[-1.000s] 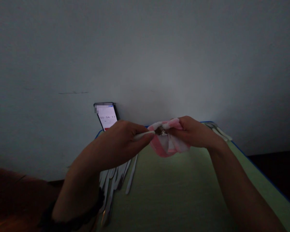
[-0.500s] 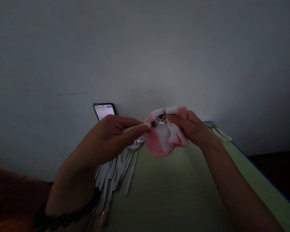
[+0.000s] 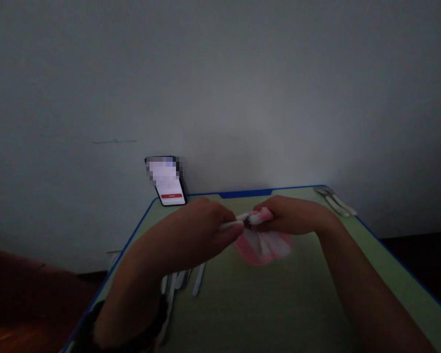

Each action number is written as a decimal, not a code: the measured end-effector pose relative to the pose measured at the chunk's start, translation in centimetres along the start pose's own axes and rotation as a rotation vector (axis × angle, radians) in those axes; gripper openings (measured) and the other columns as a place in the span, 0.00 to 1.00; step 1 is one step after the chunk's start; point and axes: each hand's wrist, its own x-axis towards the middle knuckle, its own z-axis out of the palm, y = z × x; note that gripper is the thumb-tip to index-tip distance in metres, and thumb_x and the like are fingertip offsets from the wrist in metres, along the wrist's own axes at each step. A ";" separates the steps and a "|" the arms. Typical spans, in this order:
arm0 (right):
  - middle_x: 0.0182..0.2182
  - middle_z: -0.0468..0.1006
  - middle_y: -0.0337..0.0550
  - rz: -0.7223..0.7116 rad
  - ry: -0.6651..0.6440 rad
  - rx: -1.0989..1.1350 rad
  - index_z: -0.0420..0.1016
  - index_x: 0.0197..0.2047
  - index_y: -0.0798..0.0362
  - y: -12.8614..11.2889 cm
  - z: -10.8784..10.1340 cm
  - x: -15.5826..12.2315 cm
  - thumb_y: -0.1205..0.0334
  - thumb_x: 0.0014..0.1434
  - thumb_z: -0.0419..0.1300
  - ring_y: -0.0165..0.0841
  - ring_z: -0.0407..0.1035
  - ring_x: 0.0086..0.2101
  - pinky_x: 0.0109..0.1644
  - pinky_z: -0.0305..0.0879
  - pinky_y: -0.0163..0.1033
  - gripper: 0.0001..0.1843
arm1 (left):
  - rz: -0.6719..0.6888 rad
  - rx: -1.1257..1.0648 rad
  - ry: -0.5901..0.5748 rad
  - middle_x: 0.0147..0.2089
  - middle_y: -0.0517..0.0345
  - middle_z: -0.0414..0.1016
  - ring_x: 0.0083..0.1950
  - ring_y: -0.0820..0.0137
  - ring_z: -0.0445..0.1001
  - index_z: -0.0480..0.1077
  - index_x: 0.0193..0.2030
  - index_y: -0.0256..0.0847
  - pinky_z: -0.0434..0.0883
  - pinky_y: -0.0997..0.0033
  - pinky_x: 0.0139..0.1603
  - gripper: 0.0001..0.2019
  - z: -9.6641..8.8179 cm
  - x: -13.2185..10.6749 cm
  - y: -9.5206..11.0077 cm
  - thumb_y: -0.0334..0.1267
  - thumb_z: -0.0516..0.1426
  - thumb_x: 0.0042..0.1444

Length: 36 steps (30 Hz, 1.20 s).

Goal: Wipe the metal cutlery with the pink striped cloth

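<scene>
My left hand (image 3: 206, 233) pinches the white handle of a piece of cutlery (image 3: 231, 225) above the table. Its metal end goes into a pink and white cloth (image 3: 260, 250), so I cannot tell whether it is a spoon or a fork. Closed around the bunched cloth is my right hand (image 3: 286, 214), pressing it about the metal end. The rest of the cloth hangs below both hands. Under my left forearm lies a pile of metal cutlery (image 3: 174, 289), partly hidden, with handles pointing toward me.
A phone (image 3: 171, 189) with a lit screen leans against the grey wall (image 3: 242, 88) at the back left. Two white-handled pieces of cutlery (image 3: 336, 202) lie at the far right corner. The green table (image 3: 272, 309) has a blue edge.
Both hands have moved lower with the cutlery and cloth. The cloth now covers the metal end, which showed before. The view has shifted slightly, showing more of the table's back edge.
</scene>
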 end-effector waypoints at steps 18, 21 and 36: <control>0.27 0.71 0.37 0.088 0.536 0.204 0.70 0.38 0.53 0.3 -1.4 -1.4 0.53 0.48 0.62 0.28 0.65 0.26 0.24 0.60 0.31 0.16 | 0.003 -0.065 -0.112 0.21 0.62 0.66 0.22 0.76 0.63 0.73 0.29 0.38 0.53 0.76 0.23 0.23 -0.3 -0.3 -1.6 0.49 0.43 0.61; 0.35 0.76 0.39 -0.004 0.457 0.150 0.72 0.42 0.51 -1.3 -1.3 -1.9 0.55 0.50 0.62 0.31 0.70 0.34 0.35 0.65 0.34 0.16 | 0.007 -0.065 -0.084 0.21 0.62 0.65 0.21 0.77 0.62 0.73 0.28 0.37 0.52 0.77 0.22 0.23 -0.1 0.0 -1.7 0.48 0.44 0.61; 0.34 0.76 0.40 0.020 0.195 -0.119 0.71 0.42 0.52 -2.7 0.4 -0.5 0.51 0.56 0.56 0.30 0.68 0.30 0.31 0.60 0.34 0.16 | 0.006 -0.095 0.009 0.20 0.65 0.64 0.21 0.78 0.58 0.73 0.33 0.39 0.51 0.78 0.21 0.21 -0.9 -0.6 -1.7 0.49 0.44 0.61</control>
